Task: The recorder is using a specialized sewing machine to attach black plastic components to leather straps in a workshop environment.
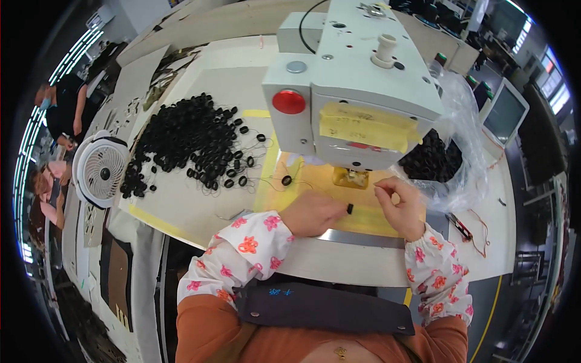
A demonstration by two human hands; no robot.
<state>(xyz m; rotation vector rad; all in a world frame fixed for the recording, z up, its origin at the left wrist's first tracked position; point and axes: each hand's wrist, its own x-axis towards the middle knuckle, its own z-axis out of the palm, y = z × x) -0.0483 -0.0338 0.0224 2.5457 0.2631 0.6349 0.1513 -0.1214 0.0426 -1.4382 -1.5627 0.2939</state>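
Note:
My left hand (318, 213) is closed over the yellow work plate (290, 202), its fingertips on a small black piece (350, 209). My right hand (396, 206) is raised right of the needle area, thumb and forefinger pinched; whatever they hold is too small to make out. The white sewing machine (357, 72) stands above both hands, its presser foot (354, 178) just behind them. A black loop piece (286, 180) with threads lies above my left hand. A large heap of small black loops (181, 139), some trailing threads, lies at the left.
A clear bag of black pieces (430, 157) sits right of the machine, near a screen (505, 112), with snips (461, 227) at the front right. A white fan (103, 172) is at the left. Two co-workers (65, 106) (48, 193) are at the far left.

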